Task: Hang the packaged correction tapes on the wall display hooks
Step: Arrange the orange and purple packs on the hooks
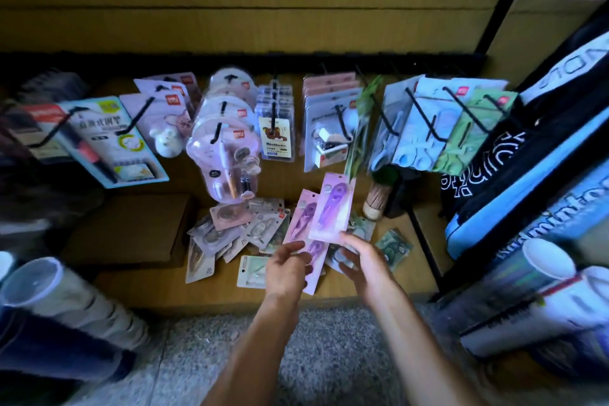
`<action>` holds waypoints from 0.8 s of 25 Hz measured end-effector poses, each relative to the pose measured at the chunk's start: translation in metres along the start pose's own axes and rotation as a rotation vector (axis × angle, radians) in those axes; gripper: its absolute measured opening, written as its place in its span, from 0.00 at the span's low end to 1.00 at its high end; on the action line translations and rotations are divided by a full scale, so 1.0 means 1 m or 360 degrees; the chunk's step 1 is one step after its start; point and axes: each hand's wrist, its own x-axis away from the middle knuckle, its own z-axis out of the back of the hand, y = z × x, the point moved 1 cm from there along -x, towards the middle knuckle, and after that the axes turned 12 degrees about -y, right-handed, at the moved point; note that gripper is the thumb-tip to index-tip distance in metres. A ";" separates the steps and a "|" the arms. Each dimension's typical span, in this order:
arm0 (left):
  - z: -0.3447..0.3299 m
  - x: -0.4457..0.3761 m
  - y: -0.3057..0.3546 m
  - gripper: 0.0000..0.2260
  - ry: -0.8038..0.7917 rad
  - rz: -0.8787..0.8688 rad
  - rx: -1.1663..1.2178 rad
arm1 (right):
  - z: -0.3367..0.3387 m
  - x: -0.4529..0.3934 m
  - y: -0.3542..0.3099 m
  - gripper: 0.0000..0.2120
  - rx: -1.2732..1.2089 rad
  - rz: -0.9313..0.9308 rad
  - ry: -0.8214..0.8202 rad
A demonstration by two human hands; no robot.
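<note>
The left hand [287,265] pinched the lower end of a purple packet [304,227], thumb on its face and the other fingers curled behind it, while the right hand [361,260] pinched the bottom edge of a second purple packet [333,208] that overlapped the first and tilted up toward the hooks. Both packets hovered just above the loose pile of packets [230,231] on the wooden ledge, which served as the landmark: the brown box [131,227] lay to its left, the roll of sticks [375,201] to its right, and the row of black hooks [425,109] with hung goods ran above it along the wall. The packets looked light, flat and fairly stiff, card-backed with a slick plastic front, so they would likely bend little but could slip. They were probably best held near the top, beside the hang hole, to steer it onto a hook.
</note>
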 end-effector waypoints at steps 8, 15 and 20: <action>-0.031 0.051 -0.008 0.11 -0.0434 0.0044 0.0050 | 0.033 0.137 0.039 0.13 0.0102 0.0262 -0.0138; -0.057 0.107 -0.007 0.11 -0.0970 -0.0527 -0.0311 | 0.037 0.165 0.000 0.18 0.0250 0.0873 0.0268; -0.086 0.138 0.039 0.14 -0.0888 -0.1178 -0.0662 | 0.013 0.182 -0.065 0.24 0.0890 0.1181 0.0402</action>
